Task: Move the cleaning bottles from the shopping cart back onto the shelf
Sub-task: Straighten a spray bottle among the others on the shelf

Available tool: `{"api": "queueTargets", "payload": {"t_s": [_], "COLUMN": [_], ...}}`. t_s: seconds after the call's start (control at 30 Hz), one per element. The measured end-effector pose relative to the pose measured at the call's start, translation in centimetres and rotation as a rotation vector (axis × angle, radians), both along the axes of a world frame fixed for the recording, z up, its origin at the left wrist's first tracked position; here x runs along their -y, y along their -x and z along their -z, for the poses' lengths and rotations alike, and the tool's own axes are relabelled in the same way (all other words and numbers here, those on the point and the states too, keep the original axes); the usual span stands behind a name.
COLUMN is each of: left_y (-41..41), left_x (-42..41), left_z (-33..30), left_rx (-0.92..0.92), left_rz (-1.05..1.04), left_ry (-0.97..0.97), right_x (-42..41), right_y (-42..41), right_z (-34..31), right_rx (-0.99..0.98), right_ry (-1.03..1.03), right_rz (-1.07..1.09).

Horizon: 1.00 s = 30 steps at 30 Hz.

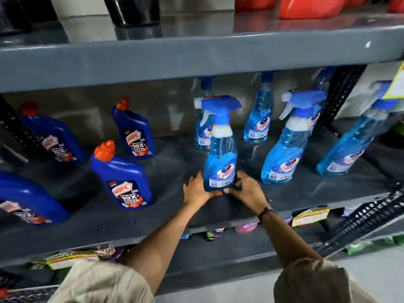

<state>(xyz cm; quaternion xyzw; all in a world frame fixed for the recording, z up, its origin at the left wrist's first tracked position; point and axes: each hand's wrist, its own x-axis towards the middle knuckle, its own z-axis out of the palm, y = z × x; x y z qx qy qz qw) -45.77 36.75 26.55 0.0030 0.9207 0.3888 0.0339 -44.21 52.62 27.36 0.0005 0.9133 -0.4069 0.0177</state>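
A light-blue spray bottle (220, 156) with a blue trigger head stands upright on the dark grey shelf (91, 217), near its front edge. My left hand (196, 190) cups its base from the left and my right hand (247, 189) cups it from the right. Both hands touch the bottle. Several more blue spray bottles (284, 154) stand behind it and to the right. Several dark-blue toilet-cleaner bottles (123, 182) with orange caps stand on the left half of the shelf.
The shelf above (196, 55) overhangs the bottles and carries black and red containers (310, 6). A black wire basket edge (367, 219) shows at the lower right. Packets (309, 216) lie on the shelf below. A yellow tag (396, 84) hangs at the right.
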Motion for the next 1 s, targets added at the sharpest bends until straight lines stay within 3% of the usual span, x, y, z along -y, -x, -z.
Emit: {"api": "queueTargets", "payload": {"t_s": [0.23, 0.33, 0.43, 0.53, 0.7, 0.8, 0.9, 1.0], "left_y": [-0.6, -1.7, -4.2, -7.3, -6.8, -3.4, -0.8, 0.3], "left_x": [1.5, 1.3, 1.1, -0.9, -7.4, -11.7, -15.2, -16.7], "left_z": [-0.1, -0.1, 1.0, 1.4, 1.5, 1.2, 0.2, 0.3], "left_rx": [0.030, -0.026, -0.160, -0.262, -0.214, -0.117, -0.064, -0.062], "left_rz": [-0.009, -0.048, -0.297, -0.466, -0.134, 0.047, 0.060, -0.023], "left_ry": [-0.199, -0.181, -0.150, -0.113, -0.115, -0.135, -0.172, -0.238], "right_x": [0.5, -0.2, -2.1, -5.4, -11.9, -14.1, -15.6, -16.4], "right_y": [-0.6, -0.9, -1.6, -3.0, -3.2, -1.7, 0.0, 1.5], "right_z": [0.6, 0.8, 0.9, 1.2, 1.5, 1.6, 1.5, 1.2], "right_rx": [-0.048, -0.072, -0.129, -0.240, -0.444, -0.348, -0.187, -0.102], "right_ry": [-0.109, 0.054, 0.250, 0.195, 0.229, 0.314, 0.162, 0.004], "right_rz": [-0.021, -0.031, 0.019, 0.174, 0.507, 0.368, 0.137, 0.036]}}
